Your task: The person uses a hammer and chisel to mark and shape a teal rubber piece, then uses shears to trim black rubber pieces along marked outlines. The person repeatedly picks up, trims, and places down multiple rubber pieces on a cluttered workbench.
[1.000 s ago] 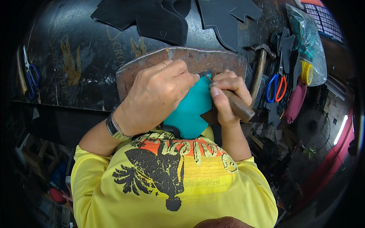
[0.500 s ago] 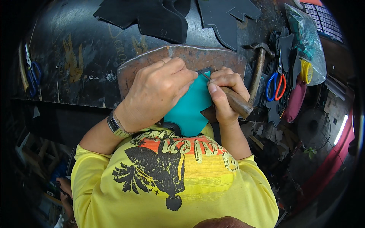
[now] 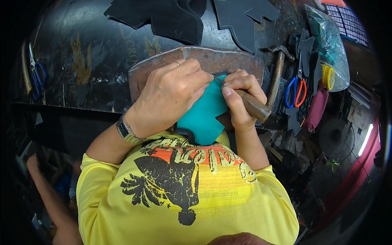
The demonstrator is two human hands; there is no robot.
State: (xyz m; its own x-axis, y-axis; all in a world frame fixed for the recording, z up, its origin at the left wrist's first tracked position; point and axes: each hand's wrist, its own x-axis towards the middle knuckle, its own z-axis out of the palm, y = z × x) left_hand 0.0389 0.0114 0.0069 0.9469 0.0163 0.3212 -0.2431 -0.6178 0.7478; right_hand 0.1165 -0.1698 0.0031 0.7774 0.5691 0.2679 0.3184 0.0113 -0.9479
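A teal leather piece [image 3: 202, 114] lies on a brown stone slab [image 3: 204, 61] at the near edge of the dark workbench. My left hand [image 3: 169, 96] presses down on the teal piece, fingers closed over its upper left edge. My right hand [image 3: 239, 100] grips a wooden-handled tool [image 3: 253, 106], its thin metal tip resting on the top edge of the teal piece beside my left fingertips. A watch sits on my left wrist and a ring on one left finger.
Black cut leather shapes [image 3: 171, 16] lie at the back of the bench. A hammer [image 3: 277, 73] lies right of the slab, then blue-and-red scissors [image 3: 296, 92] and a plastic bag [image 3: 330, 49]. Blue scissors [image 3: 36, 75] lie far left. Another person's arm [image 3: 45, 192] shows lower left.
My hands and the teal piece hold nearly the same place; the tool tip has shifted slightly along the top edge. The other person's arm has come into view at lower left.
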